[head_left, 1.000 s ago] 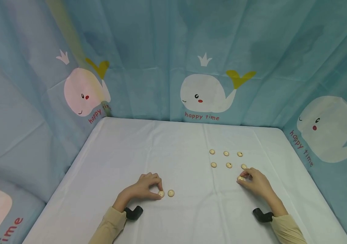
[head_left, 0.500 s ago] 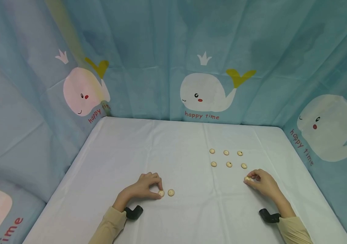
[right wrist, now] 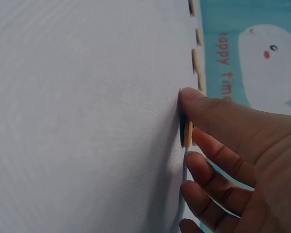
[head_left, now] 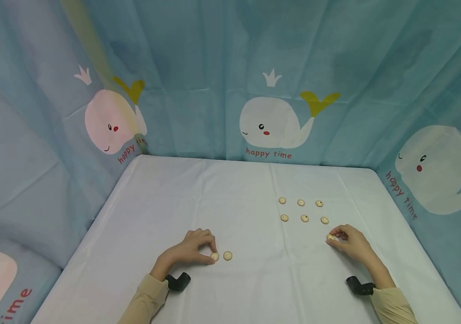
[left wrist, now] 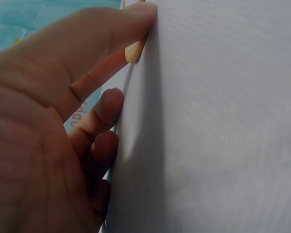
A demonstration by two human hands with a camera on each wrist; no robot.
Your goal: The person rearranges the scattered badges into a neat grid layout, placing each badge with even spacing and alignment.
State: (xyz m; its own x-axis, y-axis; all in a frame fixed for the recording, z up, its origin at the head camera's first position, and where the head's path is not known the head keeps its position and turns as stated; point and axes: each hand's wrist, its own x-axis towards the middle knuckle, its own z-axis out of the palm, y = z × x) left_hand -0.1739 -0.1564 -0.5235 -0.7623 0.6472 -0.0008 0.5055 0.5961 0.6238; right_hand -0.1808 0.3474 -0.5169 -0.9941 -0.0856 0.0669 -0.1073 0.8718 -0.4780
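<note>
My left hand [head_left: 192, 248] pinches a round beige wooden button [head_left: 214, 256] by its edge, low at the white tabletop. A second wooden button [head_left: 228, 255] lies just to the right of it. At the right side, my right hand [head_left: 351, 244] holds another button [head_left: 330, 237] between thumb and index finger. In the right wrist view this button [right wrist: 188, 134] is seen edge-on, close to the cloth; whether it touches is hard to tell. The left wrist view shows the left button [left wrist: 132, 52] partly hidden behind the thumb.
Beyond the right hand, several wooden buttons lie in two rows, including a front-row button [head_left: 325, 220] nearest that hand and a back-row button [head_left: 301, 203]. A white cloth [head_left: 165, 198] covers the table. Blue whale-print curtains [head_left: 198, 117] enclose its back and sides.
My right hand has slid to the right with its button, moving clear of the front row's rightmost button, mostly in the first half second. The left hand stays in place.
</note>
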